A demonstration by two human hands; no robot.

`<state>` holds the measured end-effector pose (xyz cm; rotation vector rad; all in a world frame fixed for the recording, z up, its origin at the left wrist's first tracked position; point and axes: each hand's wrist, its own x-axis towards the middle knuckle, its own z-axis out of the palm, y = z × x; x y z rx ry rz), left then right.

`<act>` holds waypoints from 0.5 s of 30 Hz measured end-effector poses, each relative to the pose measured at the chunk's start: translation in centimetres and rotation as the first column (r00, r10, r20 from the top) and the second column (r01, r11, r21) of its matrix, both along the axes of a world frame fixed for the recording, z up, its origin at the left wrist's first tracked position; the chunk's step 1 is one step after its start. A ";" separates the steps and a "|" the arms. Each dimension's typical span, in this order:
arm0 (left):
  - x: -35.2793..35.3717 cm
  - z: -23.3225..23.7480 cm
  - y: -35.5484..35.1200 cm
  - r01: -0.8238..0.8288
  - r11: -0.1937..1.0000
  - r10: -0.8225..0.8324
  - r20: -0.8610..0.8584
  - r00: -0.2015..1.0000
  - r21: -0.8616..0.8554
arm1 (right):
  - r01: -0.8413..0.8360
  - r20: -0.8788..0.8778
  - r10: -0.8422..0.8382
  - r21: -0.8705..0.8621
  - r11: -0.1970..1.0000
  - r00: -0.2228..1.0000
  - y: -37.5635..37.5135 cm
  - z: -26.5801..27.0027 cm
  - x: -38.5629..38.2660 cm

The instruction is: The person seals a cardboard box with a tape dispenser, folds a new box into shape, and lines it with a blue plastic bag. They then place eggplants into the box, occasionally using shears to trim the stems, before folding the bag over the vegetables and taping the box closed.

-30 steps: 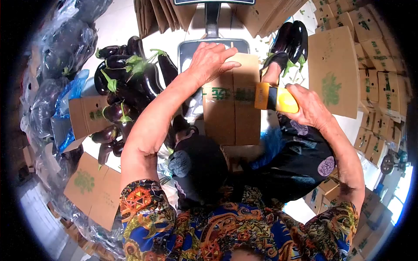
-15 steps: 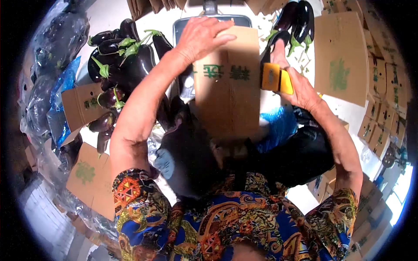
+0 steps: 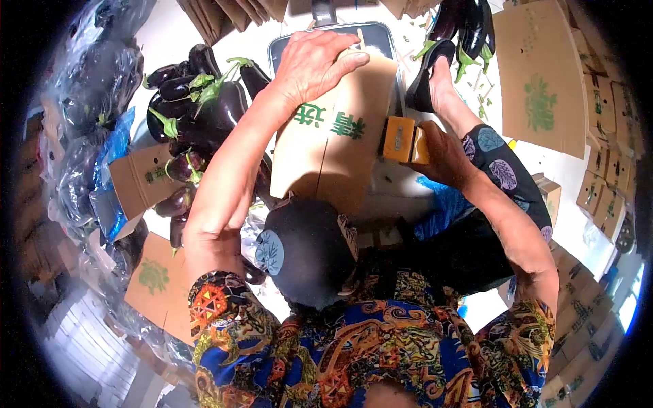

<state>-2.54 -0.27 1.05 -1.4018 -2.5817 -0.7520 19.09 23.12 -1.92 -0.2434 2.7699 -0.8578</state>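
A cardboard box (image 3: 333, 136) with green printed characters lies between my hands, tilted, over a dark-rimmed tray (image 3: 388, 41). My left hand (image 3: 309, 64) rests on the box's far end, thumb apart from the fingers, which reach over its edge. My right hand (image 3: 445, 153) is wrapped round a yellow-orange tape dispenser (image 3: 399, 139) just to the right of the box. The fingertips of that hand are partly hidden behind the dispenser.
Several eggplants (image 3: 221, 112) lie on the left and more (image 3: 476, 34) at the top right. Flat cardboard (image 3: 541, 81) is on the right, another piece (image 3: 160, 279) at lower left. Plastic bags (image 3: 88, 81) line the left edge. Blue plastic (image 3: 442, 211) lies near my leg.
The box has turned, its near end swinging left. My right hand with the tape dispenser has moved left and slightly down, while my left hand stays on the box.
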 end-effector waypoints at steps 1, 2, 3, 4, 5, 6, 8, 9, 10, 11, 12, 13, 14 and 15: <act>0.2 0.1 -0.2 0.002 1.000 -0.002 0.007 1.000 -0.009 | 0.002 0.019 -0.002 0.005 1.000 1.000 -0.2 0.9 -0.1; 0.2 0.2 -0.1 0.007 1.000 -0.007 0.009 1.000 -0.016 | 0.006 0.070 -0.006 -0.003 1.000 0.998 0.0 2.0 -0.4; 0.2 0.3 0.0 0.021 1.000 -0.021 0.011 1.000 -0.023 | -0.024 0.040 0.022 0.047 0.999 0.999 0.3 2.9 -0.7; 0.3 0.5 -0.1 0.026 0.999 -0.026 0.008 1.000 -0.024 | -0.050 0.014 0.049 0.099 0.994 0.999 0.5 3.5 -0.9; 0.4 0.4 0.0 0.023 0.999 -0.023 0.010 1.000 -0.032 | -0.081 -0.004 0.082 0.149 0.986 0.997 0.8 3.9 -0.8; 0.4 0.4 0.0 0.016 0.999 -0.016 0.011 1.000 -0.040 | -0.087 -0.057 0.094 0.115 0.990 0.994 1.0 4.1 -0.6; 0.5 0.6 0.0 0.013 0.999 -0.013 0.006 1.000 -0.044 | -0.078 0.018 0.077 0.116 0.990 0.997 1.1 4.4 -0.5; 0.6 0.7 0.0 0.020 0.999 -0.020 0.000 1.000 -0.039 | -0.069 0.053 0.063 0.119 0.990 0.997 1.1 4.8 -0.5; 0.6 0.8 0.0 0.028 0.999 -0.028 -0.003 1.000 -0.035 | -0.059 0.032 0.055 0.105 0.993 0.998 1.0 5.3 -0.3; 0.6 0.8 0.0 0.026 0.999 -0.026 -0.010 1.000 -0.042 | -0.048 0.013 0.047 0.091 0.995 0.999 0.8 6.0 -0.2; 0.6 0.8 0.1 0.024 0.998 -0.025 -0.014 1.000 -0.053 | -0.038 -0.004 0.038 0.073 0.997 0.999 0.7 6.3 0.0; 0.7 0.8 0.0 0.022 0.997 -0.023 -0.015 1.000 -0.068 | -0.029 -0.001 0.029 0.071 0.997 1.000 0.7 6.0 0.1; 1.0 0.7 -0.1 0.018 0.996 -0.018 -0.001 1.000 -0.082 | -0.026 0.004 0.026 0.067 0.997 1.000 0.9 5.5 0.4; 1.1 0.7 -0.1 0.018 0.996 -0.017 0.013 1.000 -0.092 | -0.018 0.010 0.018 0.067 0.998 1.000 0.9 5.2 0.7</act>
